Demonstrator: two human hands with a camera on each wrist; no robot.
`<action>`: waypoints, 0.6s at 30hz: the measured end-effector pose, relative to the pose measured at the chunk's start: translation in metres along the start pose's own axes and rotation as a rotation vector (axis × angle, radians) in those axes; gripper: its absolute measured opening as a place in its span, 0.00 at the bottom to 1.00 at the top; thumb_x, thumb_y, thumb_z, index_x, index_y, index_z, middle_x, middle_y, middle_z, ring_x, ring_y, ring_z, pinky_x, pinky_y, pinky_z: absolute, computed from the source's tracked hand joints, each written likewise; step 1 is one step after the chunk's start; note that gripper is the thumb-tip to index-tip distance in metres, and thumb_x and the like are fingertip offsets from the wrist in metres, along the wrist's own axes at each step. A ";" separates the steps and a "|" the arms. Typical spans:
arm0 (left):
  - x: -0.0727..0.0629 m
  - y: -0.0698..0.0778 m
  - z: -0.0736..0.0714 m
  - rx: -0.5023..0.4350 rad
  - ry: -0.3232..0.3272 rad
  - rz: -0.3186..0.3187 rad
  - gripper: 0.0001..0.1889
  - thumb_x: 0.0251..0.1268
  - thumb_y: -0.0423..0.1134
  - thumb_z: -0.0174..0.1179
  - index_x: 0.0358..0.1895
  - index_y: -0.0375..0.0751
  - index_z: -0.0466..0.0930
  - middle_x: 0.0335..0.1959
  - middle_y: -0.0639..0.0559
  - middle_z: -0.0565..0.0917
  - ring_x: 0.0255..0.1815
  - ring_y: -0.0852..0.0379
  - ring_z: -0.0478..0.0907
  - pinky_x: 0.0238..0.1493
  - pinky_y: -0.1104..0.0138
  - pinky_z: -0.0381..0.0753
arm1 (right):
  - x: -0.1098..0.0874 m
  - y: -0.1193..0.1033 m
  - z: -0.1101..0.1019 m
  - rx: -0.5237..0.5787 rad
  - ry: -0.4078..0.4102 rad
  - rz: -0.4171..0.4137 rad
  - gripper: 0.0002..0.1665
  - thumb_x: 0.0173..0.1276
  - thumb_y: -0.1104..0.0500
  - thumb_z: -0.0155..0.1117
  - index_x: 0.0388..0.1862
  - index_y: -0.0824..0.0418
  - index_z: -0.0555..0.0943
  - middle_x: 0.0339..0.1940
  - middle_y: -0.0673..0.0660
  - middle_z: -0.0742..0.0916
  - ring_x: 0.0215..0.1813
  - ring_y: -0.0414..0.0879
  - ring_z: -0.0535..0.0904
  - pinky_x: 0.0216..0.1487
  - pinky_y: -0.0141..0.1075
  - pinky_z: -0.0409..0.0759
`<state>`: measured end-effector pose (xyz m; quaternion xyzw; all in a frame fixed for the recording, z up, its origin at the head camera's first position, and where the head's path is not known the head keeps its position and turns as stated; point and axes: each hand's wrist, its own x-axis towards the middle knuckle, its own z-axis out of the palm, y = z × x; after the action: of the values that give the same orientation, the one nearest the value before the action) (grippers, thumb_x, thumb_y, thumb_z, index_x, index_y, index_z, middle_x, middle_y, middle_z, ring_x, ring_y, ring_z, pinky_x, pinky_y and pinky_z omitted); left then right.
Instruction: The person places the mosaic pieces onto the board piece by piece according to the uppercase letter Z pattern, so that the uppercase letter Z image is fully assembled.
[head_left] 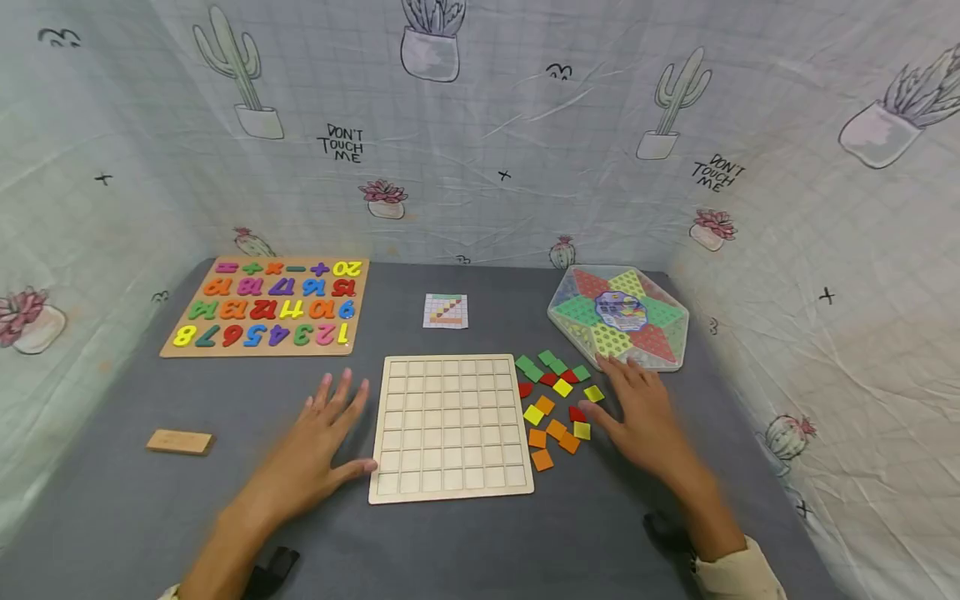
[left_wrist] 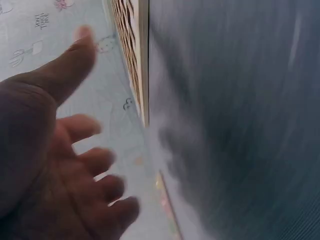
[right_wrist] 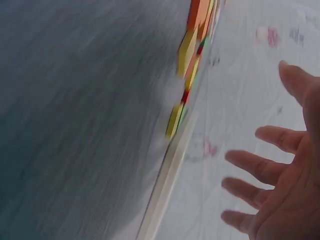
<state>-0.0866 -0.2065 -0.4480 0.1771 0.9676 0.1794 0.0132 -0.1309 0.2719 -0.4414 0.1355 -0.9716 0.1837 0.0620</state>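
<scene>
A square wooden grid board (head_left: 453, 425) lies on the grey table in the head view, its squares bare. Just left of it is my left hand (head_left: 315, 442), fingers spread and thumb tip at the board's left edge. Several small coloured tiles, such as an orange tile (head_left: 542, 460), a yellow tile (head_left: 562, 387) and a green tile (head_left: 532, 372), are scattered along the board's right side. My right hand (head_left: 641, 417) is spread beside them, fingertips near a hexagonal star-patterned box (head_left: 660, 312). Both palms look bare in the left and right wrist views.
At the back left lies a number puzzle board (head_left: 273, 307) with coloured numerals. A small printed pattern card (head_left: 446, 311) lies behind the grid board. Off to the left is a small wooden block (head_left: 180, 442). Patterned cloth (head_left: 465, 150) hangs around the table's back and sides.
</scene>
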 end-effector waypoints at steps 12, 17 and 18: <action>-0.016 0.012 0.022 -0.264 -0.138 -0.002 0.52 0.60 0.49 0.77 0.84 0.39 0.60 0.86 0.39 0.57 0.87 0.23 0.45 0.79 0.25 0.49 | 0.065 -0.036 0.022 0.147 -0.135 -0.051 0.30 0.75 0.50 0.72 0.72 0.58 0.81 0.63 0.62 0.87 0.64 0.59 0.78 0.65 0.61 0.78; -0.014 0.014 0.024 -0.296 -0.131 -0.014 0.51 0.58 0.47 0.78 0.83 0.38 0.61 0.86 0.40 0.57 0.87 0.23 0.43 0.78 0.23 0.47 | 0.094 -0.043 0.031 0.055 -0.155 -0.068 0.25 0.73 0.52 0.74 0.65 0.60 0.85 0.54 0.60 0.90 0.58 0.58 0.81 0.62 0.57 0.80; -0.014 0.014 0.025 -0.297 -0.127 -0.013 0.51 0.58 0.46 0.78 0.83 0.38 0.62 0.86 0.40 0.58 0.87 0.23 0.43 0.77 0.23 0.47 | 0.098 -0.045 0.033 0.030 -0.159 -0.071 0.24 0.73 0.52 0.75 0.63 0.59 0.86 0.52 0.59 0.90 0.56 0.57 0.81 0.60 0.55 0.81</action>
<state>-0.0664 -0.1910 -0.4666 0.1776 0.9289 0.3087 0.1015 -0.2142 0.1962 -0.4397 0.1848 -0.9652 0.1845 -0.0107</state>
